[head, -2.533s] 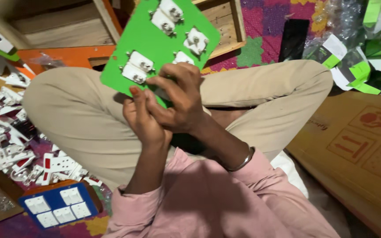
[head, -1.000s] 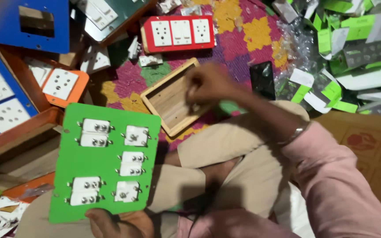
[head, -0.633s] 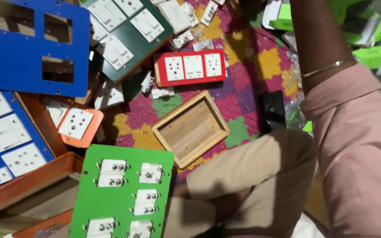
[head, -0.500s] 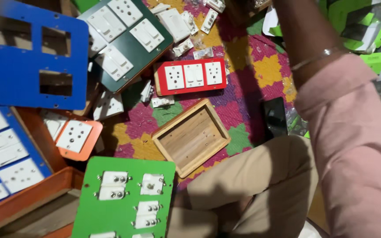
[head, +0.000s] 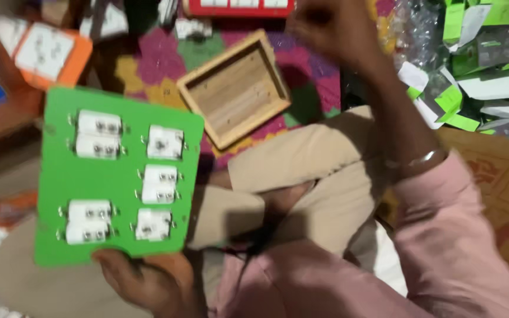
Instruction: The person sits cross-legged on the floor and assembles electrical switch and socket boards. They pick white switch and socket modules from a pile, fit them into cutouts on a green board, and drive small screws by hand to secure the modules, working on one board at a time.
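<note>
Patterned mat, right hand drawn back nearer wooden tray, left hand gripping green board

Floor workshop; switch plates, green cartons, patterned mat

A pink long-sleeved shirt is being worn, its cuff ending just behind the right hand. A thin metal bangle is being worn at that wrist. Beige trousers are being worn, beside the left hand.
</note>
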### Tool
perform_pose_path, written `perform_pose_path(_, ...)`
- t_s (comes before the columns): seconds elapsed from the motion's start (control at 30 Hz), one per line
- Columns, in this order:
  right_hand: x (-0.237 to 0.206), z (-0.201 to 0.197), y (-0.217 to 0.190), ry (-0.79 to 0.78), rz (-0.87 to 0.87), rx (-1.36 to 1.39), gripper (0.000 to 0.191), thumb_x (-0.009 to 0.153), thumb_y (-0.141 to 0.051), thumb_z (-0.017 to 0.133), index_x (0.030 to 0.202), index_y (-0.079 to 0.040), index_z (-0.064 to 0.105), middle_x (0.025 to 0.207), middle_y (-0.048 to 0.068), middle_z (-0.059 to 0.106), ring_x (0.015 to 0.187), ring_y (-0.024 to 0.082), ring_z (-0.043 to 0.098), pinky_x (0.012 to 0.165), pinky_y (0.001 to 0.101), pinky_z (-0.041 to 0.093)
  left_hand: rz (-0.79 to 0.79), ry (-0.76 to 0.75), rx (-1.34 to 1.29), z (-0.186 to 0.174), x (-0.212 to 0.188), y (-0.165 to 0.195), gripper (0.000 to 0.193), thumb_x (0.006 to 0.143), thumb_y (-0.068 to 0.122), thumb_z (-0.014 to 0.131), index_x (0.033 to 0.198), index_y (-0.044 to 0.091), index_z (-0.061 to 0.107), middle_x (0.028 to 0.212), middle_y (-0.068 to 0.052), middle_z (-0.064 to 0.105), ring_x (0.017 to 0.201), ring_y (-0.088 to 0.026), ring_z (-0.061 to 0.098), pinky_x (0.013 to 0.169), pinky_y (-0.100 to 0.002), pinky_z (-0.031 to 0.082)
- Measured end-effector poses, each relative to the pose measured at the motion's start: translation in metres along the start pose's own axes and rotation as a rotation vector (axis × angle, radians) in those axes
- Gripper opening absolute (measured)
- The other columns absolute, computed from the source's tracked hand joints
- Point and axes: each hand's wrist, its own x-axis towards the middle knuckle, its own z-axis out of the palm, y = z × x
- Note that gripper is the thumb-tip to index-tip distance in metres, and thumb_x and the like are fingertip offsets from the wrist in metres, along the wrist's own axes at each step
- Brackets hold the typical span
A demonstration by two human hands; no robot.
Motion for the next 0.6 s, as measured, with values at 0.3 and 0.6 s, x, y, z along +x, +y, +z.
perform_pose_path(0.3, -0.058, 0.099, -0.054, -0.131, -0.171, -0.118, 0.015, 0.085, -0.006, 0.077, 0.099, -0.002, 0.077, 0.099, 0.015, 0.069, 0.090, 0.035, 0.068, 0.078, 0.0425, 0.055, 0.074, -0.153, -0.059, -0.043, -0.014, -0.002, 0.050, 0.113, 0.032, 0.058, 0.146, -0.004, 0.048, 0.140, -0.013, 0.060, 0.125, -0.020, 0.063, 0.108, -0.036, 0.054)
perform_pose_path(0.6, -0.041, 0.106, -0.046, -0.211, -0.132, -0.171, 0.020, 0.066, -0.012, 0.085, 0.083, -0.005, 0.078, 0.089, 0.015, 0.069, 0.084, 0.036, 0.069, 0.076, 0.0444, 0.056, 0.095, -0.200, -0.083, -0.041, -0.014, -0.006, 0.052, 0.109, 0.034, 0.063, 0.142, -0.004, 0.051, 0.137, -0.012, 0.062, 0.123, -0.020, 0.064, 0.105, -0.036, 0.055)
